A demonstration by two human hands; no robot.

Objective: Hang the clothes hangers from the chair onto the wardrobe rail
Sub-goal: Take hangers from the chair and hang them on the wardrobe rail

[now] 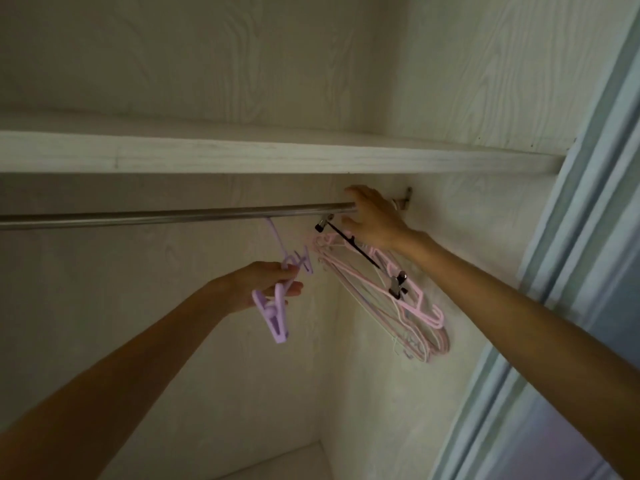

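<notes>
Left hand [273,284]: grips the purple clip hanger [273,306], its hook at the rail [173,215].
Right hand [372,216]: fingers spread at the rail's end, grasp unclear, above the pink hangers [408,306].
Risk: the bunched pink hangers may tangle or slide off.

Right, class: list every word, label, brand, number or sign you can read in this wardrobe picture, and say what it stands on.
None: no readable text on the rail, shelf, purple clip hanger, pink hangers or wardrobe walls.
</notes>
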